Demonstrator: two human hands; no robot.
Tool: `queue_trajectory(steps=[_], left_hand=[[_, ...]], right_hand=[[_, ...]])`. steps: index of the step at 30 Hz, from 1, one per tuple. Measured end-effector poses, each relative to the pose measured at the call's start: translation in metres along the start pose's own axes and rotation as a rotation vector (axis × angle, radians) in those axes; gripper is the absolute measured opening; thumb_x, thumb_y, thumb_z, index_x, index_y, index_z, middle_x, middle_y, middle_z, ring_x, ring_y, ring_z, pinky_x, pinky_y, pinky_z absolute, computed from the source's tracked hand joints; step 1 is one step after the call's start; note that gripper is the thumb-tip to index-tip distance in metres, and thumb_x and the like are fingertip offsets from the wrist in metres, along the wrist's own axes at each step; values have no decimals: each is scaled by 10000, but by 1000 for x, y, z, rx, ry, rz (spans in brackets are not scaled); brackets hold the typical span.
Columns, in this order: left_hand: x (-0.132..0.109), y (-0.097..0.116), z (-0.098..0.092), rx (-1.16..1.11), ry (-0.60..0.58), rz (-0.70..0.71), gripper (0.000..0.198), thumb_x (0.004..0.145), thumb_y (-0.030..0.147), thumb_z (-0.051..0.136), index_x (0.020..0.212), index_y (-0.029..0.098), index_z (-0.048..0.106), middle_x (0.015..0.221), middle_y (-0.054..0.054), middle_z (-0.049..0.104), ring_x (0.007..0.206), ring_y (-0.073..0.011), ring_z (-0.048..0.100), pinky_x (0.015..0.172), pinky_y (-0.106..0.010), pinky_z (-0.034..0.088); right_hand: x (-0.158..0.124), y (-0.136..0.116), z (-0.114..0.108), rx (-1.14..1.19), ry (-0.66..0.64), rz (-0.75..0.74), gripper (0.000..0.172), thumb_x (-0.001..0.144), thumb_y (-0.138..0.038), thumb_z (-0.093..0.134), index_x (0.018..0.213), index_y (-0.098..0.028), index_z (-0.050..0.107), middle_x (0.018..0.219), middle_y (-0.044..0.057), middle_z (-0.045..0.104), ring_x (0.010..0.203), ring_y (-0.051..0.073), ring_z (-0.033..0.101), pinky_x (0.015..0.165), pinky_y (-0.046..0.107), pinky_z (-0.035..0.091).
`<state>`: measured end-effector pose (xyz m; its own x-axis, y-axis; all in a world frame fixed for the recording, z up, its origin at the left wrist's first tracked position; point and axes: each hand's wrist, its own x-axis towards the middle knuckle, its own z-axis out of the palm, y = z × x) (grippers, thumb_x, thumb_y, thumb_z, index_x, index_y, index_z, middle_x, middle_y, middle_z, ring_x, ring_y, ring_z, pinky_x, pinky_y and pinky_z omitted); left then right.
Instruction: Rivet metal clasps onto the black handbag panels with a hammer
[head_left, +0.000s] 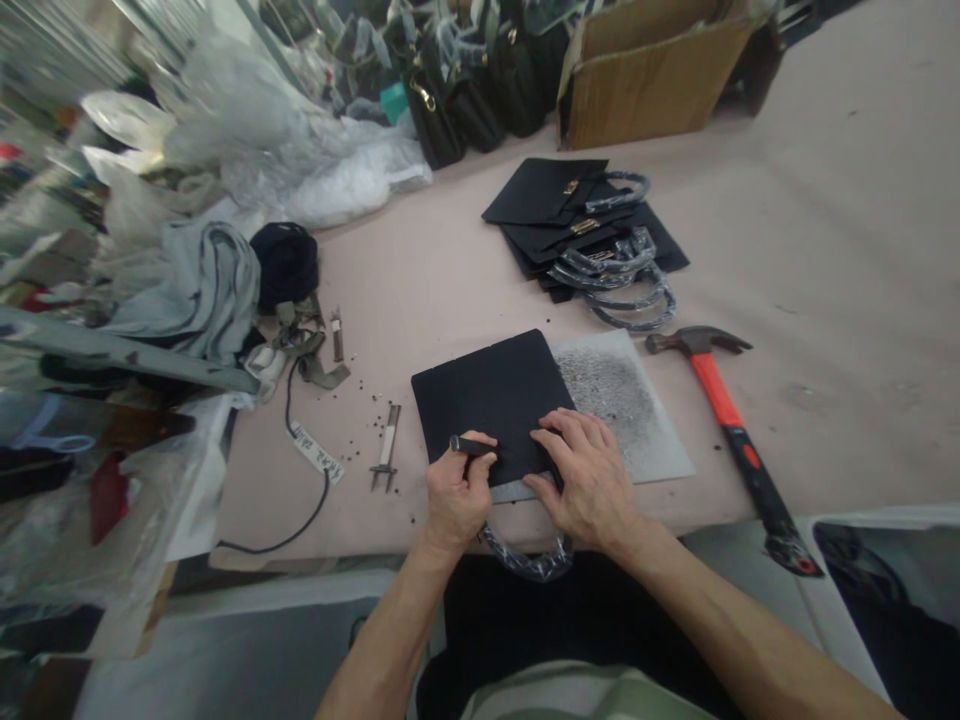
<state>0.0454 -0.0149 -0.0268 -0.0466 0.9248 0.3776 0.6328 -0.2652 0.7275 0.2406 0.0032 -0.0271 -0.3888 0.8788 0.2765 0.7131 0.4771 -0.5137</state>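
A flat black bag panel [491, 400] lies on a grey speckled pad [630, 405] at the table's near edge. Its plastic-wrapped handle [525, 560] hangs over the edge below my hands. My left hand [454, 495] is closed around a short dark rod-shaped tool [471, 446], whose tip rests on the panel's near edge. My right hand [589, 480] lies on the panel's near right corner with fingers spread and pressing down.
A red-handled hammer [724, 410] lies to the right of the pad. A stack of black panels with wrapped handles [592, 240] sits further back. Metal dividers [386, 455], a cord [300, 490], cloth, plastic bags and a cardboard box [652, 80] crowd the left and far side.
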Motion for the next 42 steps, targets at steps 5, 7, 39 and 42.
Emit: queue_trajectory(steps=[5, 7, 39, 42], left_hand=[[0, 0, 0, 1, 16, 39, 110, 926, 163, 562, 959, 180, 666, 914, -58, 755, 859, -181, 737, 787, -282, 590], [1, 0, 0, 4, 6, 43, 111, 920, 159, 566, 958, 181, 668, 914, -56, 754, 859, -183, 738, 792, -281, 588], [4, -8, 5, -64, -37, 103, 132, 900, 119, 566, 970, 203, 640, 869, -36, 745, 808, -186, 736, 744, -274, 579], [4, -9, 6, -66, -35, 110, 133, 898, 121, 569, 977, 201, 640, 879, -40, 745, 827, -191, 739, 760, -280, 585]], right_hand=[[-2, 12, -17, 203, 82, -58, 347, 860, -320, 671, 1167, -168, 616, 1252, 157, 612, 1217, 330, 541, 1034, 525, 446], [-5, 27, -34, 198, 174, -31, 303, 892, -309, 638, 1163, -177, 609, 1233, 153, 618, 1178, 309, 570, 999, 498, 482], [19, -37, -144, -15, -250, 20, 310, 992, -422, 410, 757, -240, 499, 550, -8, 549, 434, 144, 449, 473, 301, 261], [26, -49, -151, -84, -178, -65, 305, 1016, -400, 396, 765, -247, 478, 525, -24, 528, 400, 136, 433, 451, 299, 244]])
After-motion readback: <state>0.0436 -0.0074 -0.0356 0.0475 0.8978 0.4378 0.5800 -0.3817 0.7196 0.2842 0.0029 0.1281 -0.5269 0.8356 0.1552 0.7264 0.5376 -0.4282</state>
